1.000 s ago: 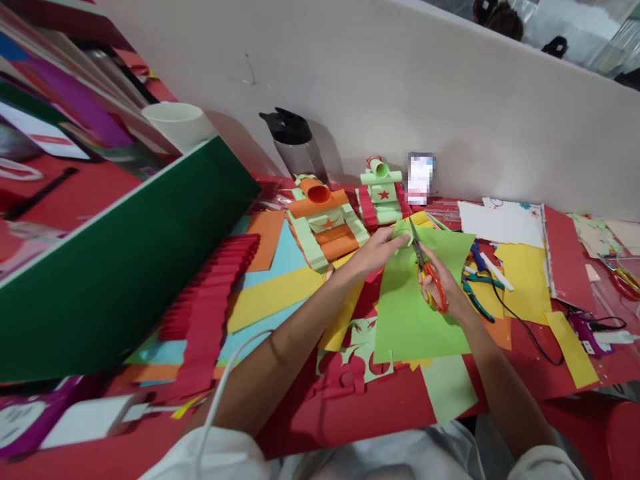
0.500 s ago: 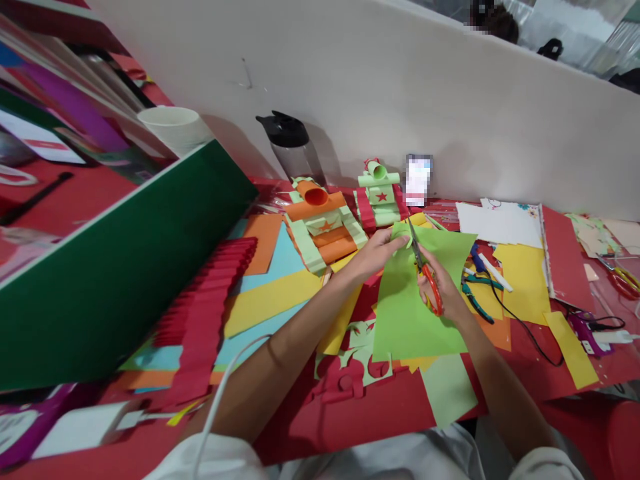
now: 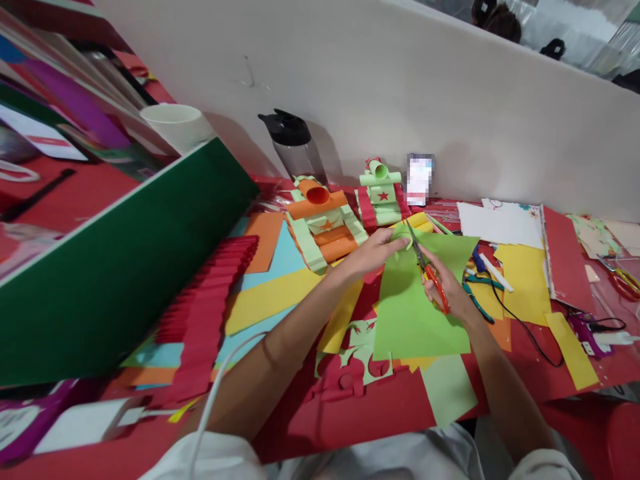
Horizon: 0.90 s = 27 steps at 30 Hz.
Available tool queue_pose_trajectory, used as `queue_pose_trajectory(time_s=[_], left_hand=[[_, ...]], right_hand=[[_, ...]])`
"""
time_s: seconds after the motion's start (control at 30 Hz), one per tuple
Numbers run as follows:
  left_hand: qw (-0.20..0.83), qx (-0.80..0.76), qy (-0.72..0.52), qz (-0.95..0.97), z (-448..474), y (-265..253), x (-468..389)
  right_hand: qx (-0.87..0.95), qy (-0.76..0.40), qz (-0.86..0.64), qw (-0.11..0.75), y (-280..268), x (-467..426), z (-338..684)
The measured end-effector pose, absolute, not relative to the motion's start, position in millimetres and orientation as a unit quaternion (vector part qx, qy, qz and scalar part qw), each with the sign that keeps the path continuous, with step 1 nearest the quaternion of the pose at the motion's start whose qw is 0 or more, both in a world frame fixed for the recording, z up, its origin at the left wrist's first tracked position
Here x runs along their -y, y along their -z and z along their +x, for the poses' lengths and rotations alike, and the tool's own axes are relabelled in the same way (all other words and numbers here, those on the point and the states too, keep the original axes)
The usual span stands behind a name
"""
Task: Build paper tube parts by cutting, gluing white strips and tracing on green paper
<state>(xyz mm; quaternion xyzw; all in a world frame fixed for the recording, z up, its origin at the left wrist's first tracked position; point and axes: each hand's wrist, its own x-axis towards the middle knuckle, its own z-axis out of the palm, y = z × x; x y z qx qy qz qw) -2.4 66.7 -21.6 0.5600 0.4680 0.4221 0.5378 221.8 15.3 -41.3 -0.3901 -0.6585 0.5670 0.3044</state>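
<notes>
My left hand (image 3: pixel 377 250) pinches the upper left corner of a bright green paper sheet (image 3: pixel 420 320). A small curled strip of the same green shows at my fingertips. In my right hand (image 3: pixel 447 288) are orange-handled scissors (image 3: pixel 436 288), their blades pointing up and left at the sheet's top edge beside my left fingers. Whether the blades are fully closed is hard to make out. Behind my hands stand a paper tank model (image 3: pixel 327 230) in orange and light green and a smaller one (image 3: pixel 381 193) in green and red. Pale green cut-out scraps (image 3: pixel 367 340) lie below my left hand.
A green board (image 3: pixel 130 267) leans at left by pleated red paper (image 3: pixel 200 327). At the back are a dark-lidded bottle (image 3: pixel 295 143) and a phone (image 3: pixel 419 180) against the white partition (image 3: pixel 350 80). Pliers (image 3: pixel 477 300), yellow sheets (image 3: pixel 525 283) and other scissors (image 3: pixel 625 277) lie right.
My right hand and the scissors have shifted slightly right and down, the handles turning a little. The small green strip at my left fingers hangs out a bit more.
</notes>
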Motion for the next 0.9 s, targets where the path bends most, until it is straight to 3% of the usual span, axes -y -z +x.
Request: queue_pose_trajectory(time_s=[0.6, 0.67, 0.8, 0.9], left_hand=[[0.571, -0.401, -0.386, 0.604, -9, 14, -67], [0.511, -0.416, -0.402, 0.636, -6, 9, -63], [0.287, -0.502, -0.425, 0.696, 1, -4, -50], [0.205, -0.535, -0.382, 0.726, 6, -14, -38]], right_hand=[[0.617, -0.592, -0.404, 0.326, 44, -17, 225], [0.613, -0.587, -0.401, 0.345, 47, -17, 224], [0.598, -0.575, -0.418, 0.371, 50, -17, 220], [0.589, -0.570, -0.425, 0.384, 52, -16, 217]])
